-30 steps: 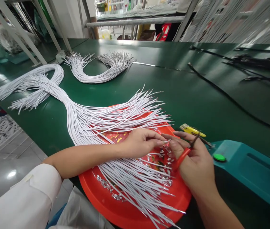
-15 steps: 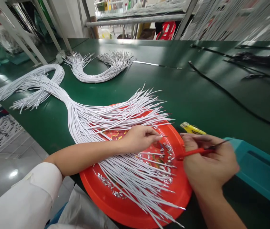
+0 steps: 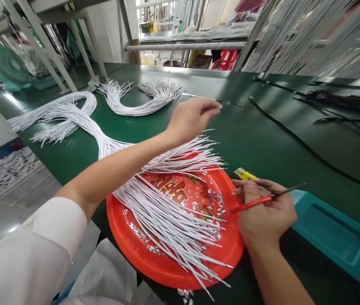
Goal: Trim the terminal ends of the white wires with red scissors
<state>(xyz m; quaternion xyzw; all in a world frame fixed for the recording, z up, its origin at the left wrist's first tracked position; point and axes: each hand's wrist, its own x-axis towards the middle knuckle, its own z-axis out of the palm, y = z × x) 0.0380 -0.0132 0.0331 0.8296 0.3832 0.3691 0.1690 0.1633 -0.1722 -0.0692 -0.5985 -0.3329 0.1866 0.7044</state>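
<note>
A red round tray (image 3: 135, 250) lies at the near edge of the green table (image 3: 262, 140). A thick bundle of white wires (image 3: 154, 203) fans across it, with small metal bits (image 3: 213, 203) scattered in it. My left hand (image 3: 189, 118) is raised over the table beyond the tray, fingers pinched on a thin wire end that is blurred. My right hand (image 3: 264, 214) rests just right of the tray, closed on red-handled scissors (image 3: 262, 199).
A yellow tool (image 3: 245, 174) lies beside my right hand. A teal box (image 3: 335, 237) stands to the right. More white wire bundles (image 3: 135, 99) lie at the back left, black cables (image 3: 310, 144) at the right. White wires hang from a rack (image 3: 319, 38) behind.
My left hand has lifted from the tray and swung up and away over the table with a pinched wire. My right hand stayed beside the tray with the scissors.
</note>
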